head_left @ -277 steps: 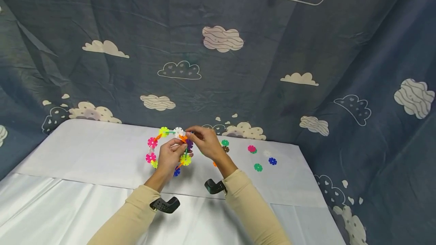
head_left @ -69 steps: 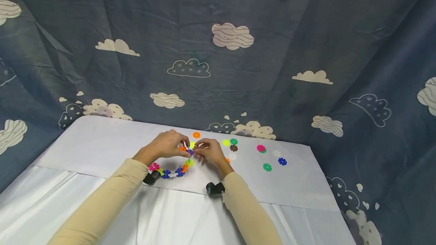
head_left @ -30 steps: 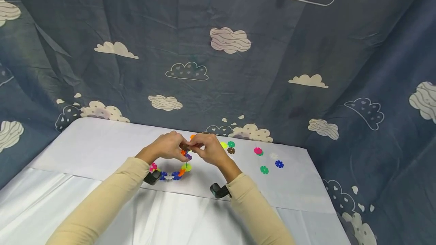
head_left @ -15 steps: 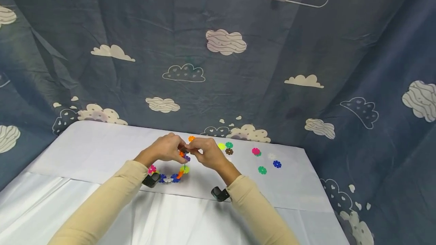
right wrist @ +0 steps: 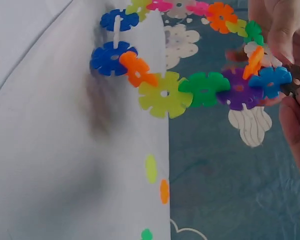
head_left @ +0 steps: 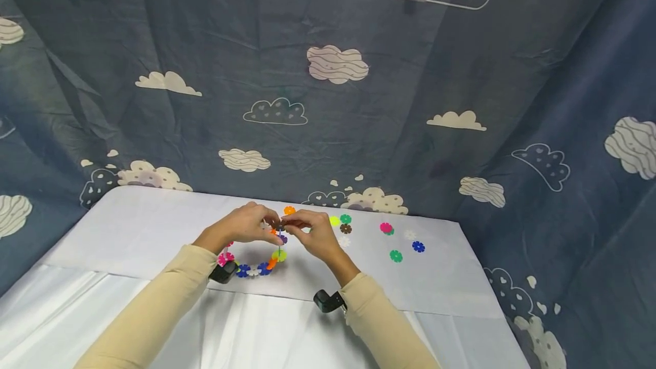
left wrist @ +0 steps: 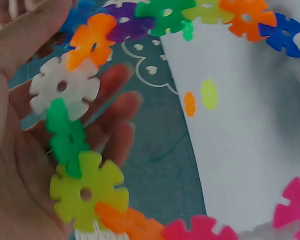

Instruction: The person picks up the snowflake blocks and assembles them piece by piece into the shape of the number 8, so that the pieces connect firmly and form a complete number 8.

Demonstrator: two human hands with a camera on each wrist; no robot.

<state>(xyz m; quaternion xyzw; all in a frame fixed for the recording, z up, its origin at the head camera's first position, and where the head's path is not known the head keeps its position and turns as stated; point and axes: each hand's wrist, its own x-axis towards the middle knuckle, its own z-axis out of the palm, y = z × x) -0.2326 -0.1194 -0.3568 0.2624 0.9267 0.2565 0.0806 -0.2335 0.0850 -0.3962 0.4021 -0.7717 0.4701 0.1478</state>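
Observation:
A ring of interlocked plastic snowflake discs (right wrist: 165,93) in many colours hangs above the table, slanting. My left hand (head_left: 245,224) grips it at its upper part; in the left wrist view my palm lies beside a white disc (left wrist: 64,86) and a yellow disc (left wrist: 85,192), fingers behind. A blue disc (right wrist: 271,82) stands out from the ring beside the purple disc (right wrist: 240,89). My right hand (head_left: 314,235) pinches a brown disc (right wrist: 295,80) against that blue disc, close to my left thumb. Whether the two discs are fully slotted together, I cannot tell.
Loose discs lie on the white table (head_left: 154,226): an orange disc (head_left: 289,210) at the back, and yellow, green, brown and white ones right of my right hand. Farther right are a pink disc (head_left: 385,227) and a blue disc (head_left: 418,246). A cloud-patterned curtain (head_left: 328,130) hangs behind.
The hands were apart about two seconds ago; the right has since come to the left with the brown disc. Over the last second both hands have stayed together, barely moving.

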